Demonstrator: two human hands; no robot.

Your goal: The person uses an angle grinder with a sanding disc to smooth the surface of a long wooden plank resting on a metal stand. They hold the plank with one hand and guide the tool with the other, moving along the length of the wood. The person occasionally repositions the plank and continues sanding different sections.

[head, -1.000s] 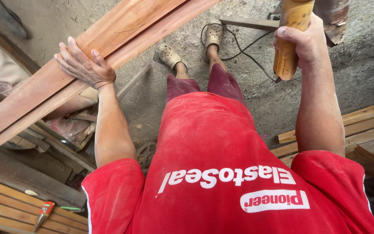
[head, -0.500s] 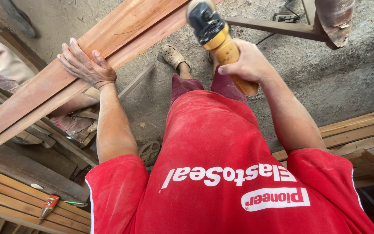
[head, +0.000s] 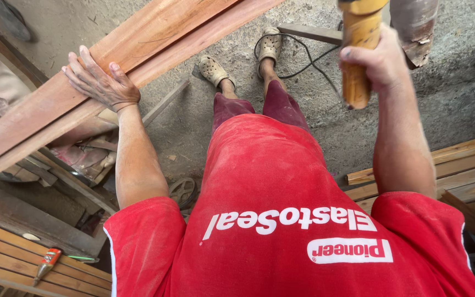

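My left hand (head: pixel 97 81) lies flat, fingers spread, on a long reddish wooden plank (head: pixel 155 33) that runs diagonally from the lower left to the top middle. My right hand (head: pixel 377 61) is raised at the upper right and grips the yellow-orange body of a power tool (head: pixel 358 52); the tool's head is cut off by the top edge. Its black cord (head: pixel 303 58) trails over the concrete floor near my feet in pale clogs (head: pixel 240 58). I wear a red shirt and dark red shorts.
Stacked wooden boards (head: pixel 468 170) lie at the right. More planks (head: pixel 6 258) sit at the lower left with a small orange tube (head: pixel 47 263) on them. A wooden strip (head: pixel 309 34) and another person's leg (head: pixel 413 27) are at the top right.
My right hand swung the power tool from the middle, black head showing, back up to the upper right. My left hand stayed on the plank.
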